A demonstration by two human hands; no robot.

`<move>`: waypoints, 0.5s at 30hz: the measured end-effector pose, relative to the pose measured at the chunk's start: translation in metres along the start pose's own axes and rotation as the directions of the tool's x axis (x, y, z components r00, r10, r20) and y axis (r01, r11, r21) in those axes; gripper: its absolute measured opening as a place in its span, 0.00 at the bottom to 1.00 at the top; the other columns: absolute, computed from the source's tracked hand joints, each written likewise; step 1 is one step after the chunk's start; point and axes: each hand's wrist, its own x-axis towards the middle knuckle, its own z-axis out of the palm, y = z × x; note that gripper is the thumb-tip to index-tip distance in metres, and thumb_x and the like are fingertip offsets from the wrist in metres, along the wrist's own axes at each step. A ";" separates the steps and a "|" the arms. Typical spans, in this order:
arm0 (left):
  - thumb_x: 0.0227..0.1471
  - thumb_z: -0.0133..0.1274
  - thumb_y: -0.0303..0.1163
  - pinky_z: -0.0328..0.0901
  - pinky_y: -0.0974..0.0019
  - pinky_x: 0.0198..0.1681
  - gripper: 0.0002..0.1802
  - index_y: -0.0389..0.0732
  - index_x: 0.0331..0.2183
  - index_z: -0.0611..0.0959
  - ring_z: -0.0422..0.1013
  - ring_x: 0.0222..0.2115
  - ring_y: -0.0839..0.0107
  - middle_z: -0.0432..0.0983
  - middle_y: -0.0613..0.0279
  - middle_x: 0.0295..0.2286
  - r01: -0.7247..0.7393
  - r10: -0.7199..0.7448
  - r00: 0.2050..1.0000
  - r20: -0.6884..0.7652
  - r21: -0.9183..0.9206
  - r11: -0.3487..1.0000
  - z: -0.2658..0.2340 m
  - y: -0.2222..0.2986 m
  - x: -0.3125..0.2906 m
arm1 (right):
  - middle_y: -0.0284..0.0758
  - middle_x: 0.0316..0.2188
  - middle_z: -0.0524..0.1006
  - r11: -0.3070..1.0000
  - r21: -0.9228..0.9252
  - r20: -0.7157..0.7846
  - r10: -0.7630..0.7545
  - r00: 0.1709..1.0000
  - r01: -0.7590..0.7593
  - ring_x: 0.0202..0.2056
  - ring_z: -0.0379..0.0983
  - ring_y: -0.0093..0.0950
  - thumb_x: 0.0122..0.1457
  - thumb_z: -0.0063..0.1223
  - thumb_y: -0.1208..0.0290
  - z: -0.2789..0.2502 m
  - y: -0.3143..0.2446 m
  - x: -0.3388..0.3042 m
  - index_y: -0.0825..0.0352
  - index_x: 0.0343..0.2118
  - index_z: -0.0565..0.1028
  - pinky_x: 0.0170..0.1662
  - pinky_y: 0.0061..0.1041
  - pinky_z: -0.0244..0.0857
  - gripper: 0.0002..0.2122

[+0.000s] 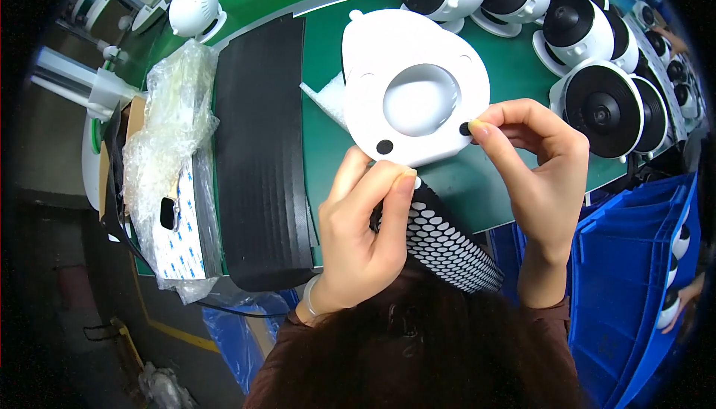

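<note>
A white plastic housing (418, 39) with a round opening lies on the green table in front of me. One black round pad (384, 147) sits on its near edge, left of the opening. My right hand (541, 163) pinches thumb and forefinger at a second black pad (465, 129) against the housing's right near corner. Just below the housing, my left hand (365, 230) is closed, thumb against forefinger, at the upper end of a black strip with rows of white dots (451, 248). A tiny white piece shows by its fingertips. The other left fingers are curled and partly hidden.
Several white-and-black dome cameras (603, 110) stand at the right and far right. Left of the housing lies a long black sheet (259, 148), beside bubble wrap (175, 95). A blue crate (626, 275) stands at the lower right. Another person's hand (675, 312) shows at the right rim.
</note>
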 end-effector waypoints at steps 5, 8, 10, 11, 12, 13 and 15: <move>0.45 0.44 0.22 0.55 0.75 0.21 0.03 0.33 0.23 0.73 0.60 0.18 0.73 0.63 0.58 0.21 0.024 -0.024 1.000 0.000 -0.004 1.000 -0.004 0.003 0.000 | 0.32 0.21 0.73 0.995 0.079 0.021 0.060 0.998 -0.061 0.24 0.69 0.16 0.45 0.52 0.79 0.000 -0.001 0.001 0.73 0.23 0.72 0.31 0.11 0.62 0.03; 0.45 0.44 0.22 0.55 0.75 0.20 0.04 0.33 0.23 0.73 0.61 0.18 0.73 0.63 0.59 0.21 0.004 -0.004 1.000 0.005 0.013 1.000 -0.004 0.001 0.000 | 0.32 0.21 0.73 0.999 0.032 0.003 0.027 1.000 -0.028 0.24 0.69 0.16 0.45 0.52 0.79 0.003 0.000 0.000 0.73 0.23 0.72 0.31 0.11 0.62 0.03; 0.45 0.44 0.22 0.55 0.75 0.20 0.04 0.33 0.23 0.73 0.61 0.17 0.73 0.63 0.58 0.21 0.011 -0.011 1.000 -0.001 0.001 1.000 -0.004 0.002 0.000 | 0.32 0.21 0.72 1.000 0.012 -0.003 0.008 1.000 -0.008 0.24 0.69 0.16 0.45 0.52 0.79 0.003 0.000 -0.001 0.73 0.23 0.71 0.31 0.11 0.62 0.03; 0.45 0.44 0.22 0.55 0.75 0.20 0.04 0.33 0.23 0.73 0.61 0.17 0.73 0.63 0.58 0.21 0.013 -0.013 1.000 0.000 0.000 1.000 -0.004 0.002 0.000 | 0.32 0.21 0.72 1.000 0.013 0.007 0.006 1.000 -0.006 0.24 0.68 0.16 0.45 0.52 0.80 0.002 0.000 -0.001 0.73 0.23 0.71 0.31 0.11 0.62 0.03; 0.45 0.44 0.22 0.55 0.75 0.20 0.04 0.33 0.23 0.73 0.61 0.17 0.73 0.64 0.58 0.21 -0.001 0.001 1.000 -0.004 0.004 1.000 -0.004 0.002 0.001 | 0.32 0.21 0.72 1.000 0.014 0.018 0.005 1.000 -0.005 0.24 0.68 0.16 0.45 0.52 0.80 0.001 0.000 -0.001 0.73 0.22 0.71 0.31 0.11 0.62 0.03; 0.45 0.44 0.22 0.55 0.75 0.20 0.04 0.33 0.23 0.73 0.61 0.17 0.73 0.64 0.58 0.21 -0.016 0.016 1.000 -0.007 0.008 1.000 -0.004 0.002 0.001 | 0.32 0.21 0.72 1.000 0.013 0.018 0.007 1.000 -0.007 0.24 0.68 0.16 0.45 0.52 0.80 0.001 0.000 -0.001 0.73 0.22 0.71 0.31 0.11 0.62 0.03; 0.45 0.44 0.22 0.55 0.75 0.20 0.04 0.33 0.23 0.73 0.61 0.17 0.73 0.64 0.58 0.21 -0.007 0.007 1.000 0.003 0.015 1.000 -0.004 0.003 0.001 | 0.33 0.21 0.72 0.999 -0.024 0.015 -0.030 0.999 0.030 0.24 0.68 0.16 0.44 0.52 0.80 0.000 0.001 0.000 0.73 0.21 0.70 0.30 0.11 0.62 0.03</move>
